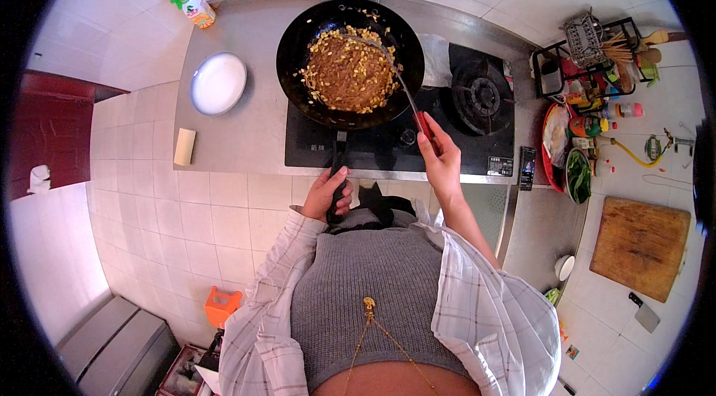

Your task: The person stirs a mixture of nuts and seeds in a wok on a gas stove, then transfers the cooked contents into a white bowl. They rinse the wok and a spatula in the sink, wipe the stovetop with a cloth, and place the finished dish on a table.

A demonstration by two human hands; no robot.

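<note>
My left hand (326,193) grips the black handle (339,164) of a dark wok (291,69), which sits over the left side of a black gas hob (313,152). In the wok lies a wide mass of brown food (349,74), perhaps noodles, mixed with yellow kernel-like bits. My right hand (441,152) is closed around the red grip of a metal spatula (400,74). The spatula's head is down among the food near the wok's far side, partly hidden by it.
To the left stand a white plate (218,84), a pump bottle (193,5) and a pale yellow block (184,146). A bare burner (482,91) is right of the wok. Farther right are a phone (527,168), a bowl of green leaves (578,175), a cutting board (640,248) and a cleaver (646,315).
</note>
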